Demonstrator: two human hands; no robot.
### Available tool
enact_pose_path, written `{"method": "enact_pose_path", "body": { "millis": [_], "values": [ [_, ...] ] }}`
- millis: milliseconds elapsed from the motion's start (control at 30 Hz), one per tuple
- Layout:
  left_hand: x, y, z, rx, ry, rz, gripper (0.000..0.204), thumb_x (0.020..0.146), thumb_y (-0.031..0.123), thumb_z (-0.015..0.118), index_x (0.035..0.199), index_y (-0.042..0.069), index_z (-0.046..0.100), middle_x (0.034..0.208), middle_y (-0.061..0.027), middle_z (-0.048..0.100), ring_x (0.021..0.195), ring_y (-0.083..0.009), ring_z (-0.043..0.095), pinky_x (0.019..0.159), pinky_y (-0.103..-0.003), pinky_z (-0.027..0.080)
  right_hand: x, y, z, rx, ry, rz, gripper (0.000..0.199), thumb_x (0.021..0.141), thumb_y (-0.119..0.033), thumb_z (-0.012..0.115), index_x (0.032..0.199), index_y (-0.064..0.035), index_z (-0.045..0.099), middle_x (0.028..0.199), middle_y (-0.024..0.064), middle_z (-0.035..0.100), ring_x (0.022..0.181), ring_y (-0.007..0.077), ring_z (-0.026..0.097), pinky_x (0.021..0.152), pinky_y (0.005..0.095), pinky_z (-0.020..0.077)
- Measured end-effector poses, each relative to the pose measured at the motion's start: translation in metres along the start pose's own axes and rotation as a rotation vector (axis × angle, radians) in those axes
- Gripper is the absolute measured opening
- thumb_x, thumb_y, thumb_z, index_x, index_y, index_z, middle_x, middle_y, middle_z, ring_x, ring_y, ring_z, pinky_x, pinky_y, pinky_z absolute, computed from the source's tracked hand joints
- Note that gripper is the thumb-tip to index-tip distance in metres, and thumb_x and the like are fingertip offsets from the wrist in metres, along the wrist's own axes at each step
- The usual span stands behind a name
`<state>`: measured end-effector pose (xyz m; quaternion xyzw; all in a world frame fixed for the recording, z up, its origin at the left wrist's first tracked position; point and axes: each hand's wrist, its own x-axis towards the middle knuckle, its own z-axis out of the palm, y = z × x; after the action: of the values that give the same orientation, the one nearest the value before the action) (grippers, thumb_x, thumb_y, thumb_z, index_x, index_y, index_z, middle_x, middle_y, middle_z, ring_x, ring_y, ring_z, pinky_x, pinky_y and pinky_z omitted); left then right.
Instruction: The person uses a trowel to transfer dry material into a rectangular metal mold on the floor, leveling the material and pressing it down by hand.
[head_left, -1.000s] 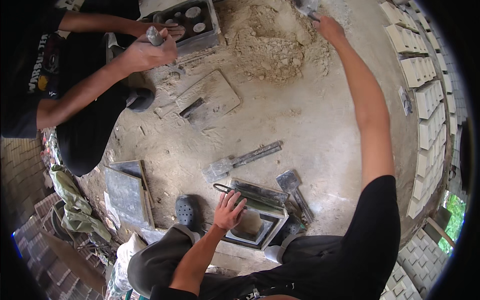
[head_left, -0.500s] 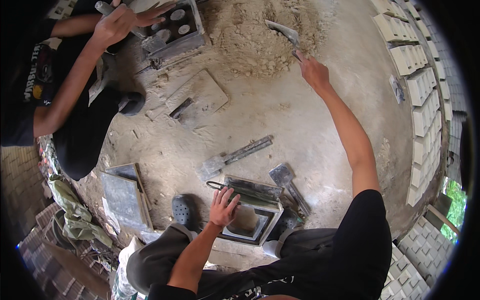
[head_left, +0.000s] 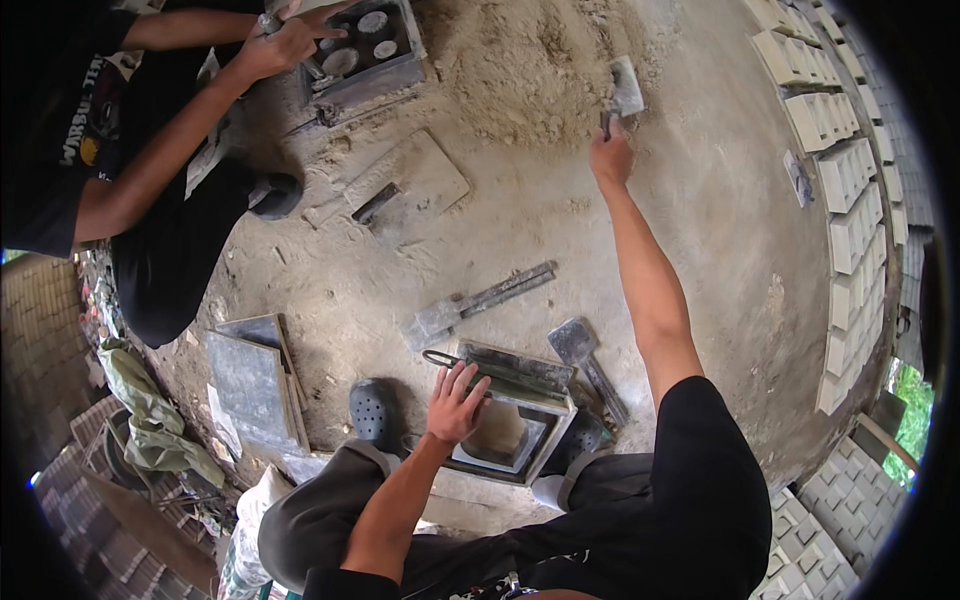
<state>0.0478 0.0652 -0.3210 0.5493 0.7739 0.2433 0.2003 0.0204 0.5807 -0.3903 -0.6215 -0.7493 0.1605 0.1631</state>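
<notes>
1. Grasping a trowel (head_left: pixel 627 90) by its handle in the right hand (head_left: pixel 612 158), fingers curled round it, at the right edge of the crumbly mound (head_left: pixel 510 80), with plenty left there.
2. Resting the left hand (head_left: pixel 458 403), fingers spread and unclenched, on the far-left corner of a box mould (head_left: pixel 553 442), toward the floor's (head_left: pixel 560 210) near edge.
3. Judging that mould unfilled, from the hollow visible inside.
4. Counting as formed pale blocks (head_left: pixel 850 185) lining the floor's right edge.
</notes>
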Motion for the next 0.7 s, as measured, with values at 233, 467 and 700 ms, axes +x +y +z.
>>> {"method": "enact_pose_path", "body": {
  "millis": [233, 467, 700],
  "values": [
    [-0.002, 0.0, 0.003, 0.007, 0.02, 0.007, 0.038, 0.082, 0.025, 0.067, 0.118, 0.016, 0.061, 0.132, -0.0119, 0.051, 0.126, -0.034, 0.045, 0.107, -0.053, 0.033, -0.019, -0.02, -0.035, -0.051, -0.067, -0.178, 0.042, 0.089, -0.03, 0.056, 0.13, -0.0233, 0.058, 0.09, 0.0166, 0.067, 0.084, 0.0365, 0.066, 0.072, 0.0483, 0.052],
    [-0.001, -0.001, 0.003, 0.007, 0.013, 0.014, 0.038, 0.082, 0.025, 0.067, 0.118, 0.016, 0.061, 0.133, -0.0121, 0.05, 0.127, -0.0335, 0.045, 0.108, -0.053, 0.032, -0.045, -0.006, -0.032, -0.174, 0.042, -0.433, 0.043, 0.091, -0.027, 0.055, 0.134, -0.0278, 0.054, 0.091, 0.0115, 0.063, 0.075, 0.0318, 0.064, 0.066, 0.0452, 0.0519],
    [-0.002, 0.001, 0.002, 0.004, 0.022, 0.006, 0.038, 0.083, 0.025, 0.067, 0.118, 0.015, 0.061, 0.132, -0.0121, 0.051, 0.126, -0.0337, 0.046, 0.108, -0.052, 0.032, -0.061, -0.028, -0.043, -0.072, -0.063, -0.369, 0.043, 0.092, -0.029, 0.055, 0.135, -0.027, 0.052, 0.092, 0.0129, 0.063, 0.079, 0.0337, 0.064, 0.066, 0.0457, 0.0522]
  ]
}}
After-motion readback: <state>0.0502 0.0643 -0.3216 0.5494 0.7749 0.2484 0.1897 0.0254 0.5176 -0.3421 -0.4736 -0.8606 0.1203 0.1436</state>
